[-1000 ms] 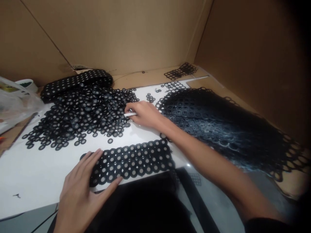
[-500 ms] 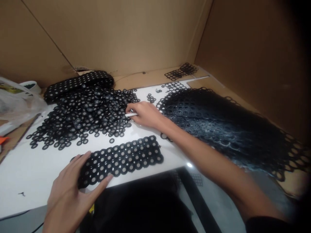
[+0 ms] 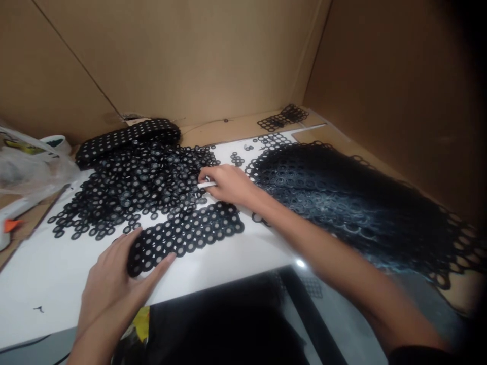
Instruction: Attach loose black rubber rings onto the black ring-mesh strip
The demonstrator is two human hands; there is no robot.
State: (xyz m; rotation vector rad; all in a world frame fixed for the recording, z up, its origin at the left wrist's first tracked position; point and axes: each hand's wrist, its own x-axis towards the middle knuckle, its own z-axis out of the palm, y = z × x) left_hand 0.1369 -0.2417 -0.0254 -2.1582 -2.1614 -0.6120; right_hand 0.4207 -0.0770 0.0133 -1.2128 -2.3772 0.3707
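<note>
A black strip of joined rings with pale centres (image 3: 186, 233) lies on the white board (image 3: 57, 274). My left hand (image 3: 114, 279) grips its near left end, thumb on one side and fingers on the other. My right hand (image 3: 226, 183) rests at the edge of a heap of loose black rings (image 3: 129, 187) and pinches a thin white stick (image 3: 205, 185).
A big pile of empty black ring webbing (image 3: 342, 197) covers the right side. Another perforated strip (image 3: 125, 136) lies behind the heap. Cardboard walls (image 3: 213, 56) enclose the back and right. A plastic bag (image 3: 26, 167) sits at the left, dark cloth (image 3: 213, 324) by the near edge.
My left hand has slid the ring strip away from the near edge, up against the heap of loose rings. My right hand has stayed put with the white stick.
</note>
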